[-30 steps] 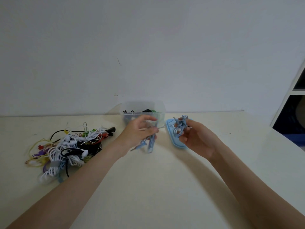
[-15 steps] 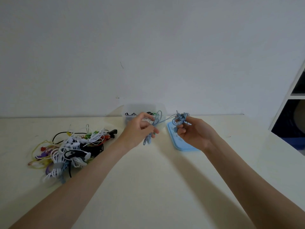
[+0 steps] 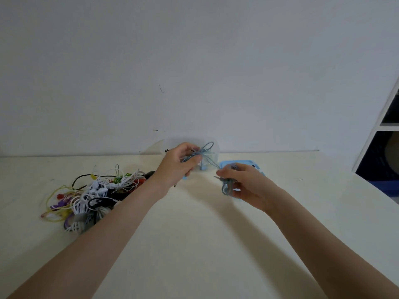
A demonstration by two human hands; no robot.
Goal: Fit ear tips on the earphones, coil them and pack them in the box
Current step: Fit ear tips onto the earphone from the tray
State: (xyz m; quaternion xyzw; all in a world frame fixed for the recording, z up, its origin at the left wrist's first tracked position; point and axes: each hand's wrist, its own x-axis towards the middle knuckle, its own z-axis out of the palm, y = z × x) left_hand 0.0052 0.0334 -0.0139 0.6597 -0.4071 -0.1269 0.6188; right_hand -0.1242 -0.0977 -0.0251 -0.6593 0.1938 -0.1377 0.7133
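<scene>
Two hands hold one blue-grey earphone cable above a cream table, at the centre of the frame.

The clear box behind the left hand is largely hidden and blurred; what lies in it cannot be made out, and the blue lid is half covered by the right hand. The left hand's curled fingers pinch a loose bundle of the earphones, with a loop sticking up above the thumb. The right hand's fingers curl round the other end, a small coil hanging below the fingertips; ear tips are too small to tell. A tangled pile of earphones lies at the left middle of the frame, on the table.
</scene>
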